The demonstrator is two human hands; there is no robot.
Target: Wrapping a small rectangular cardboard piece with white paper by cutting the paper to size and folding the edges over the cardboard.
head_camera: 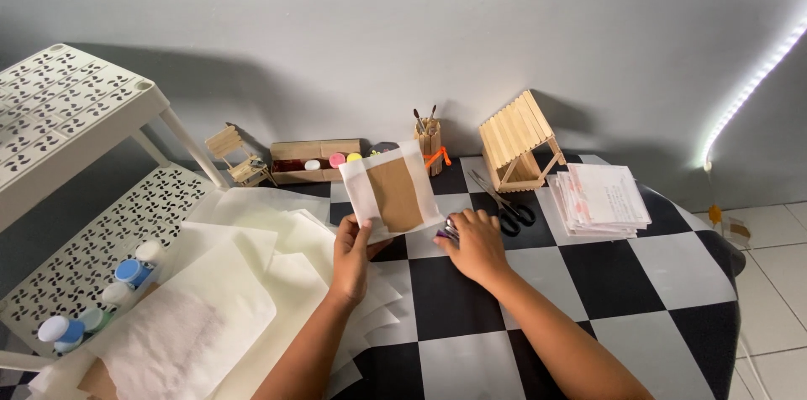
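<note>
A: We see the left hand (pixel 350 259) raised just above the worktop (pixel 639 282), its grip clamped on the lower edge of a white paper envelope (pixel 392 191) with a brown card showing through its middle. The envelope stands nearly upright, tilted a little to the left, near the middle of the checkered worktop and toward its back edge.

B: And we see the right hand (pixel 477 244) lying palm down on the worktop just to the right of the envelope. Its fingers curl over a small purple and silver thing (pixel 448 234) at the fingertips; we cannot tell whether that grip is closed on it or only resting there, nor what the thing is.

A: Just behind the right hand we see black-handled scissors (pixel 508 205), lying flat and close to the knuckles but apart from them.

B: Toward the back right corner we find a stack of white printed papers (pixel 598 200), and behind the scissors a small hut of wooden sticks (pixel 515 142).

A: Along the back edge we note a stick-built pot holding brushes (pixel 429 142), a cardboard box with paint pots (pixel 313 160) and a tiny wooden chair (pixel 234 155).

B: Over the left edge we see loose white sheets (pixel 244 282) spread out, overlapping a white perforated rack (pixel 84 223) that carries blue-capped bottles (pixel 126 274).
</note>
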